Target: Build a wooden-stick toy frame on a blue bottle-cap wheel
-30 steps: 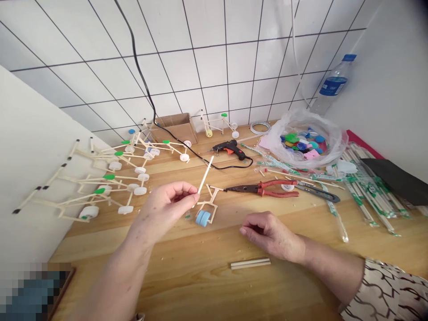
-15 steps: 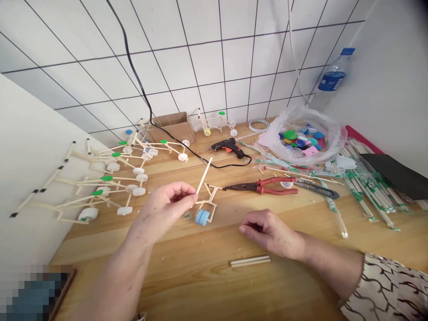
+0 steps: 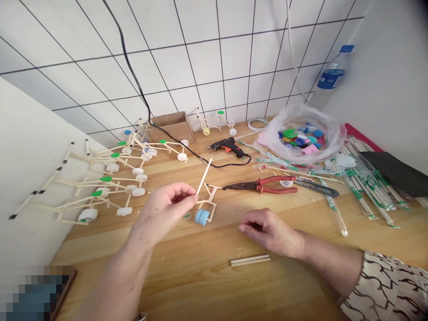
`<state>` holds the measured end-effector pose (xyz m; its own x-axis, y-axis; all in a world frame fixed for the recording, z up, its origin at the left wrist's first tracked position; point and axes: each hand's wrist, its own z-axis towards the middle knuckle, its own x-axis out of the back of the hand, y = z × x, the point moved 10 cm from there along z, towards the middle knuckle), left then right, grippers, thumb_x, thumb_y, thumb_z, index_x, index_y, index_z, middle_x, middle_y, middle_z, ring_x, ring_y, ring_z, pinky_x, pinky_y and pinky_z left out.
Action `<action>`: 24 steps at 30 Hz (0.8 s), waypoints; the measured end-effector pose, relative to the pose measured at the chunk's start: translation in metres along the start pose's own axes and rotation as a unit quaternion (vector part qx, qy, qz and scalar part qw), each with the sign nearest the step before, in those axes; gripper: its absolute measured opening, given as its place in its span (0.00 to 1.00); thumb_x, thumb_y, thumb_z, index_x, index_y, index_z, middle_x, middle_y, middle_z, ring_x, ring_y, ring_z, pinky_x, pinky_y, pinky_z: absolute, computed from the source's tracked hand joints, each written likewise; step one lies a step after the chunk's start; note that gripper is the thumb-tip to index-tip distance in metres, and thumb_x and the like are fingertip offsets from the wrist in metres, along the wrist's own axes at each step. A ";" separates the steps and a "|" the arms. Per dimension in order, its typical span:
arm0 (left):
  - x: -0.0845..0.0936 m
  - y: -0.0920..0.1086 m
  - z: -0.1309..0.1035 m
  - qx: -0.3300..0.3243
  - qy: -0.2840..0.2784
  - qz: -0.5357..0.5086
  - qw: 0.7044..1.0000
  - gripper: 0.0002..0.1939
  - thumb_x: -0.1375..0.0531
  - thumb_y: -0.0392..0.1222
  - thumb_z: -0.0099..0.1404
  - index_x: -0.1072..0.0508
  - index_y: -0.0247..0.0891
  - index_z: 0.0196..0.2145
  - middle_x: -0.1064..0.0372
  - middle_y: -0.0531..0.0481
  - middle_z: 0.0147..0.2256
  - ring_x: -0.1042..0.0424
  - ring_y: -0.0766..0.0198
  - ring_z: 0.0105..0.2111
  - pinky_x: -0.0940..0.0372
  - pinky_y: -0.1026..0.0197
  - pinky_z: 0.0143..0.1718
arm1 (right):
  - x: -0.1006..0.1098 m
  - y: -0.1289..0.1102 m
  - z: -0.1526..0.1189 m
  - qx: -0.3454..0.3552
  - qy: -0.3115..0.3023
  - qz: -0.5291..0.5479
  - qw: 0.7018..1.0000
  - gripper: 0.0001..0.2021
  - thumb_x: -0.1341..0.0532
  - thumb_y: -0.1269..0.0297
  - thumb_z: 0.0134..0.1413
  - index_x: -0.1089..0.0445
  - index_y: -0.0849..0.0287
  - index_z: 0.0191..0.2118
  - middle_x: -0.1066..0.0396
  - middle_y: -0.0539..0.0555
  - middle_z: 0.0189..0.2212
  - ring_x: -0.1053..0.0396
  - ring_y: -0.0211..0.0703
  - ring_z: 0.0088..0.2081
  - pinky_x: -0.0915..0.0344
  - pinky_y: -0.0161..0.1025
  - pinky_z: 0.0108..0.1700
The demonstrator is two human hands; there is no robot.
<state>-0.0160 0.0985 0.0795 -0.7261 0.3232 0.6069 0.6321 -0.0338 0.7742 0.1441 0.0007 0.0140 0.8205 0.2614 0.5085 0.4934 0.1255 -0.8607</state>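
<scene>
My left hand (image 3: 170, 203) is closed, pinching a short pale wooden stick (image 3: 204, 178) between thumb and fingers, its free end pointing up and away. Just beyond the fingertips lies a small wooden-stick frame (image 3: 211, 196) with light-blue bottle-cap wheels (image 3: 202, 217). My right hand (image 3: 265, 229) rests on the table with its fingers curled in, and nothing shows in it. In front of it lie two cut sticks (image 3: 250, 260), side by side. Beyond the right hand are red-handled pliers (image 3: 261, 185), jaws towards the frame's dark-tipped bar.
At the left stand several stick tricycles (image 3: 100, 178) with white cap wheels. Further back are a cardboard box (image 3: 174, 127), a glue gun (image 3: 229, 147) with its cord, and a roll of tape (image 3: 257, 124). A bag of caps (image 3: 279, 113), a utility knife (image 3: 317, 187) and wrapped chopsticks (image 3: 369, 187) lie right.
Both hands hold nearly the same pose, with the stick still in the left hand. The whole view has shifted very slightly.
</scene>
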 end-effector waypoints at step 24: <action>-0.003 0.002 0.001 -0.004 -0.005 0.019 1.000 0.09 0.40 0.47 0.49 0.27 0.38 0.24 0.30 0.54 0.22 0.35 0.66 0.23 0.40 0.66 0.25 | 0.000 0.000 0.000 0.009 0.006 -0.003 1.000 0.16 0.47 0.57 0.59 0.37 0.61 0.24 0.43 0.46 0.19 0.48 0.31 0.22 0.48 0.31 0.25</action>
<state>-0.0125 0.0983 0.0797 -0.6985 0.3313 0.6343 0.6574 -0.0530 0.7516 0.1444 0.0007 0.0141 0.8212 0.2495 0.5132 0.4927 0.1436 -0.8583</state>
